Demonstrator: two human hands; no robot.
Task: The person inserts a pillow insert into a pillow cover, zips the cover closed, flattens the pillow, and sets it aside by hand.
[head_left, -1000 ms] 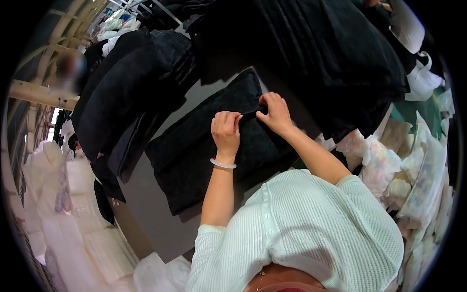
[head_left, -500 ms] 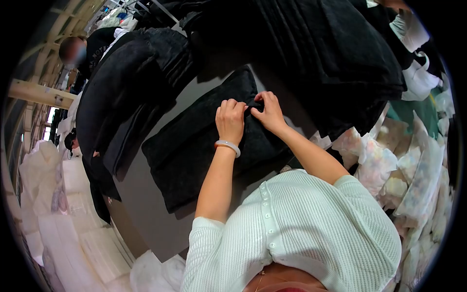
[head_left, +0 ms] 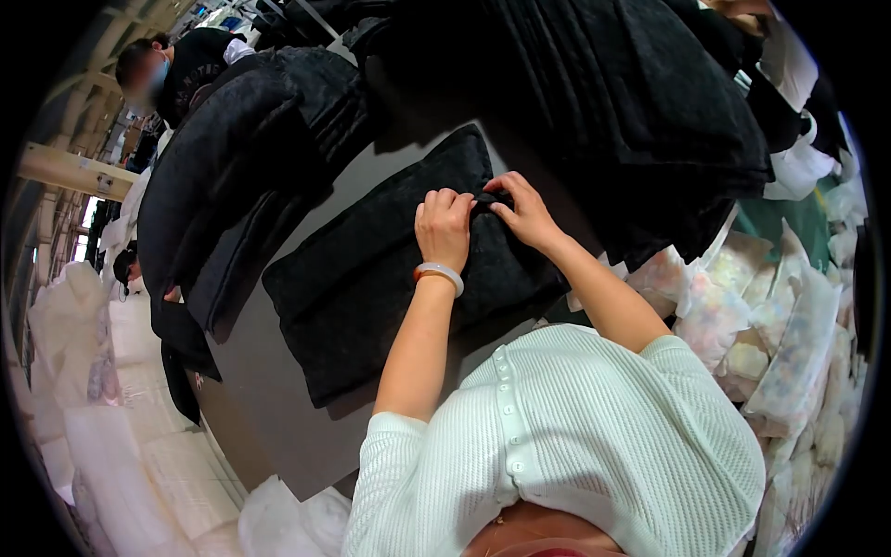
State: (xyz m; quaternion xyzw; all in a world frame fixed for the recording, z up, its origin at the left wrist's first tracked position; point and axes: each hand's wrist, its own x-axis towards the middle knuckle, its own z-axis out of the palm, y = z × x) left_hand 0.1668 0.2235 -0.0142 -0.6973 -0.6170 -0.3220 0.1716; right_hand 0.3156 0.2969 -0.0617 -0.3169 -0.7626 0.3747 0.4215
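A black plush cushion cover, looking padded, lies slantwise on the grey tabletop in front of me. Near its right end, my left hand pinches a fold of the black fabric between thumb and fingers. Close beside it, my right hand grips the same raised fold, fingers curled around the edge. Whether a zipper or seam is in the fold I cannot make out. A pale bangle circles my left wrist.
Stacks of black plush pieces rise at the left and at the upper right. White wadding is piled at lower left; clear bags of stuffing lie at right. A masked person bends at upper left.
My right hand has shifted slightly right, and more of the fold now shows between my hands. The cushion cover has barely moved. The person at upper left has moved a little.
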